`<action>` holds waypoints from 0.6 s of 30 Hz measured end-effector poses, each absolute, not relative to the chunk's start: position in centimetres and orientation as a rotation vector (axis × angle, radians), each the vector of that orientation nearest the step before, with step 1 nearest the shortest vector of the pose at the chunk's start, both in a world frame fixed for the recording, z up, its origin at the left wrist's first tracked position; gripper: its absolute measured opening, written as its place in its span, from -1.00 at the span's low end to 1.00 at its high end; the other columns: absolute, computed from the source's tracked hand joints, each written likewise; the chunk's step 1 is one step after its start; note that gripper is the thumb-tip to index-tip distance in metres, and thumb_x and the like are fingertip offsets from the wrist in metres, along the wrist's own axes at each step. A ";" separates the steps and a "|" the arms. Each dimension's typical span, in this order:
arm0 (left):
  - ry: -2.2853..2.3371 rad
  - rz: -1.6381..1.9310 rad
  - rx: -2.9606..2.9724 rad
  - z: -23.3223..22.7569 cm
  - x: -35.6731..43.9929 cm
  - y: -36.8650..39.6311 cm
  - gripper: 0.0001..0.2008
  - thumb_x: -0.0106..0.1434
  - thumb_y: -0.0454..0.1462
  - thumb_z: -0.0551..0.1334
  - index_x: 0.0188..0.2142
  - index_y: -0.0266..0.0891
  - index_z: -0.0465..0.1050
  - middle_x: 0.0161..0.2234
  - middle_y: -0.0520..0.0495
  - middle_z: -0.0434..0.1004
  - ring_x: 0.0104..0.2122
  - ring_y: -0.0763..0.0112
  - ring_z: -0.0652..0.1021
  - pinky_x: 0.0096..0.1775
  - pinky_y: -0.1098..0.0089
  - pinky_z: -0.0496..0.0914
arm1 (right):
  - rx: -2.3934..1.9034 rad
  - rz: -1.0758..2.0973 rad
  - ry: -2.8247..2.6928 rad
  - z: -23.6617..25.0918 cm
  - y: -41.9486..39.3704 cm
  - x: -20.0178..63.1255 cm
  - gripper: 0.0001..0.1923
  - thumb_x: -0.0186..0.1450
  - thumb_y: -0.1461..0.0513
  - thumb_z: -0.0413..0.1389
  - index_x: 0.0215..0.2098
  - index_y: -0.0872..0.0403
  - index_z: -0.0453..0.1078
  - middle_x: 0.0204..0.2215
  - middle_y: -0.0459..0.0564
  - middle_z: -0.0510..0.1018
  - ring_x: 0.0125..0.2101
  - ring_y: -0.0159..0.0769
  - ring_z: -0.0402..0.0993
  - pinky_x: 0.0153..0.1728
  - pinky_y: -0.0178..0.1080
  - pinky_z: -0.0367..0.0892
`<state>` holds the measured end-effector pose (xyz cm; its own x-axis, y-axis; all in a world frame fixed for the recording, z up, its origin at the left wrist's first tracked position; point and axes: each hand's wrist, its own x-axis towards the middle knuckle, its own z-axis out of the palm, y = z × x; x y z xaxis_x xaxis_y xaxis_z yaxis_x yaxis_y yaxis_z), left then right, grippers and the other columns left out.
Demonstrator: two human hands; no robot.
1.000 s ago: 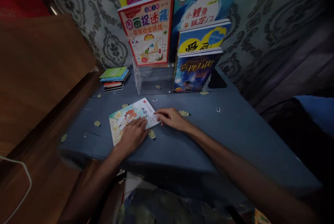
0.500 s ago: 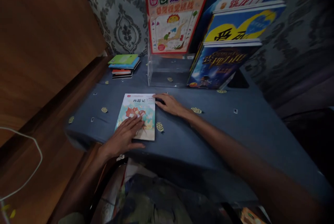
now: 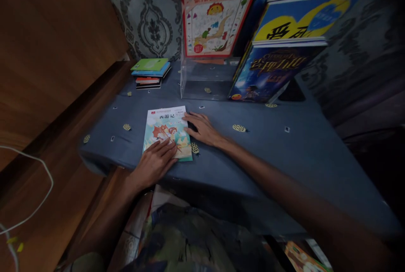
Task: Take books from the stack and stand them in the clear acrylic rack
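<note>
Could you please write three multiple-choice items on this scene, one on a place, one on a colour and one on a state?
1. Where does the small stack of books lie?
A. at the far left of the table, near the wall
B. inside the clear box
C. under the right hand

2. What colour is the top cover of that stack?
A. red
B. green
C. black

3. How is the picture book under the hands?
A. standing upright
B. lying open
C. lying flat and closed

Answers:
1. A, since the stack sits on the blue tablecloth left of the clear box.
2. B, since its topmost cover is light green.
3. C, since the front cover faces up, the left hand rests flat on its near edge and the right hand touches its right edge.
</note>
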<state>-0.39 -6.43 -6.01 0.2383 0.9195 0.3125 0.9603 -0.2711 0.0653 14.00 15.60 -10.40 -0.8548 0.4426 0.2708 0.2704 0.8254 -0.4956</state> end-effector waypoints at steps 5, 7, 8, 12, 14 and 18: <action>-1.814 -0.557 -2.360 -5.5 -0.5 -6.2 -0.68 0.48 -0.26 0.03 0.06 -0.27 0.49 0.06 -0.19 0.59 0.10 0.19 0.56 0.07 0.12 0.49 | -0.491 0.710 -2.614 -10.3 14.0 15.6 -0.50 0.42 0.04 0.01 0.25 0.05 0.33 0.30 0.11 0.35 0.33 -0.04 0.17 0.29 0.17 0.07; -1.835 -0.596 -2.361 -5.6 -0.5 -6.2 -0.70 0.47 -0.26 0.05 0.04 -0.24 0.50 0.03 -0.18 0.61 0.07 0.21 0.58 0.05 0.15 0.51 | -0.469 0.751 -2.613 -10.0 13.4 16.2 -0.51 0.43 0.04 0.00 0.26 0.02 0.32 0.30 0.10 0.35 0.33 -0.04 0.17 0.29 0.18 0.08; -1.837 -0.609 -2.359 -5.6 -0.5 -6.2 -0.70 0.47 -0.26 0.06 0.03 -0.24 0.51 0.02 -0.18 0.61 0.06 0.21 0.58 0.05 0.15 0.51 | -0.459 0.766 -2.618 -9.9 13.0 16.5 -0.50 0.43 0.03 0.00 0.27 0.02 0.31 0.31 0.11 0.34 0.34 -0.03 0.17 0.29 0.19 0.08; -1.810 -0.629 -2.350 -5.8 -0.5 -6.4 -0.73 0.46 -0.24 0.09 -0.03 -0.24 0.54 0.01 -0.17 0.62 0.07 0.18 0.57 0.07 0.13 0.49 | -0.430 0.749 -2.676 -9.6 11.4 17.6 -0.37 0.37 -0.03 0.11 0.31 0.06 0.27 0.36 0.20 0.23 0.37 0.03 0.08 0.31 0.21 0.01; -1.827 -0.599 -2.359 -5.9 -0.4 -6.4 -0.72 0.46 -0.23 0.09 -0.01 -0.24 0.53 0.04 -0.17 0.60 0.09 0.19 0.56 0.10 0.13 0.46 | -0.418 0.718 -2.706 -9.7 10.8 18.0 -0.31 0.34 -0.05 0.14 0.33 0.07 0.23 0.38 0.22 0.17 0.38 0.03 0.05 0.33 0.21 -0.01; -1.965 -0.418 -2.360 -6.3 -0.4 -5.4 -0.63 0.48 -0.19 0.05 0.19 -0.19 0.38 0.21 -0.18 0.44 0.23 0.20 0.43 0.24 0.04 0.29 | -0.394 0.679 -2.738 -10.1 10.5 18.3 -0.30 0.36 -0.06 0.11 0.36 0.06 0.18 0.39 0.22 0.14 0.38 0.01 0.04 0.33 0.23 -0.02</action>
<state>-0.36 -5.43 -6.26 0.1602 0.9594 0.2322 0.9708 -0.1957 0.1387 18.27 10.50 -10.05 -0.9199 0.3291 0.2131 0.1914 0.8513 -0.4886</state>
